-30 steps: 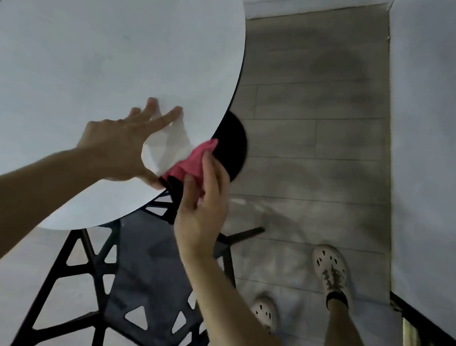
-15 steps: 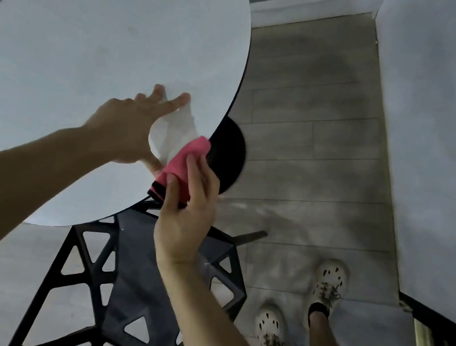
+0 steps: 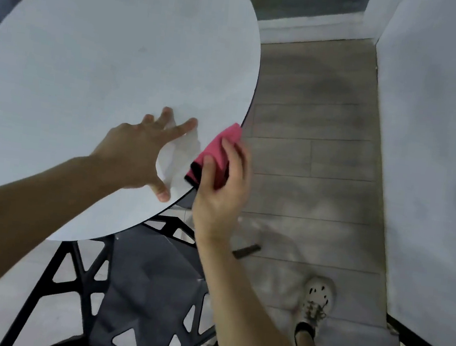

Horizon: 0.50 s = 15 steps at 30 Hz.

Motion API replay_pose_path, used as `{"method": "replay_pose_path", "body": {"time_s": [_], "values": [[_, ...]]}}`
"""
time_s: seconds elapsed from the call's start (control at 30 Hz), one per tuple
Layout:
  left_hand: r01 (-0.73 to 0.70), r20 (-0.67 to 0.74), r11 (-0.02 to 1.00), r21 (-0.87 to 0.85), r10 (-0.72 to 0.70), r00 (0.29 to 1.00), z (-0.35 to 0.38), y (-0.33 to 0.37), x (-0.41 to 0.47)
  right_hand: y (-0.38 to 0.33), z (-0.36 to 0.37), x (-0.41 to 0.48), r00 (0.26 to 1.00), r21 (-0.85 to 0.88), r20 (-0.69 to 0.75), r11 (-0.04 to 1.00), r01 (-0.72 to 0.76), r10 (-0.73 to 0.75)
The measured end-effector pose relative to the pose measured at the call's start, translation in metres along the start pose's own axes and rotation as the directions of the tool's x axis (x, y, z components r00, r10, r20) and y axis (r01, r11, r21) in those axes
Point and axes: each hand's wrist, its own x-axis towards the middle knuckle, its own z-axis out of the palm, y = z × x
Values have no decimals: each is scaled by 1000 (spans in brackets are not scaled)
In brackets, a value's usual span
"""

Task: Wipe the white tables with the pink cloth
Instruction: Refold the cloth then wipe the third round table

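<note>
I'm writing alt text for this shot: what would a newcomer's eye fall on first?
First the pink cloth, the one bright colour, gripped in the right hand at the near right edge of the round white table. Next the left hand, spread on the tabletop with what looks like a pale crumpled sheet between thumb and forefinger. Below the table stands a black chair with triangular cut-outs.

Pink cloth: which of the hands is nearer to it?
Right. The right hand grips the pink cloth at the edge of the white table; the left hand rests spread on the tabletop, left of the cloth, not touching it.
</note>
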Motion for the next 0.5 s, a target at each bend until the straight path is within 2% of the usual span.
{"method": "replay_pose_path", "body": {"time_s": [0.1, 0.27, 0.37, 0.43, 0.5], "values": [[19, 8, 999, -41, -19, 1000, 0, 0, 1, -2, -15, -15, 996, 3, 89, 1000, -24, 24], [59, 42, 994, -89, -55, 998, 2, -1, 2, 3, 9, 144, 986, -52, 147, 996, -70, 77], [73, 55, 994, -88, -68, 996, 1, 1, 0, -5, 26, 227, 955, -51, 257, 989, -139, 148], [77, 61, 993, -94, -71, 996, 4, 0, 1, -9, 26, 242, 925, -11, 342, 985, -175, 168], [72, 67, 993, -93, -66, 996, 6, -1, 1, -10, 20, 224, 924, -39, 334, 982, -184, 186]]}}
